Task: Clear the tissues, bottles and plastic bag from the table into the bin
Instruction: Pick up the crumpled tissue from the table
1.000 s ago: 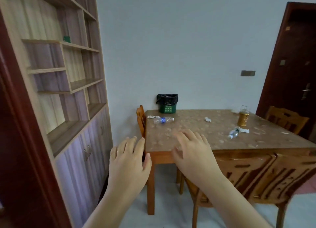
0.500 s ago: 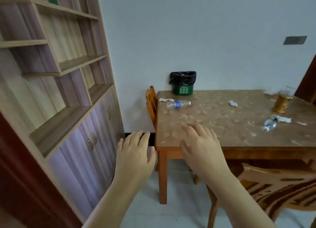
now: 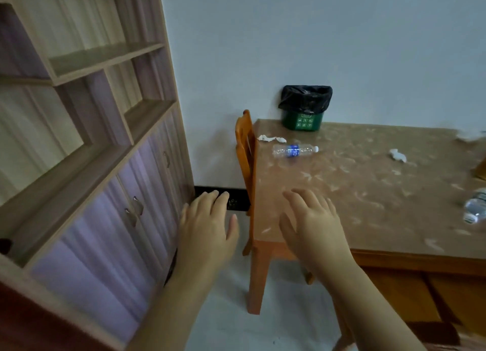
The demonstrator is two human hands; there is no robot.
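Observation:
A green bin (image 3: 302, 120) lined with a black bag stands on the far left corner of the wooden table (image 3: 368, 192). Near it lie a crumpled tissue (image 3: 271, 139) and a clear bottle with a blue label (image 3: 294, 150) on its side. Another tissue (image 3: 397, 155) lies further right, and a second clear bottle (image 3: 476, 208) is cut off at the right edge. My left hand (image 3: 207, 227) hovers left of the table, fingers spread and empty. My right hand (image 3: 313, 224) hovers over the table's near left corner, also empty.
A tall wooden shelf unit with cabinet doors (image 3: 105, 192) fills the left side. An orange chair (image 3: 246, 166) stands at the table's left end. A white crumpled thing (image 3: 470, 135) and part of a yellowish object (image 3: 482, 169) show at the right edge.
The view has moved closer to the table and turned left and down. The bin, tissue and labelled bottle appear larger; both hands stay raised and empty.

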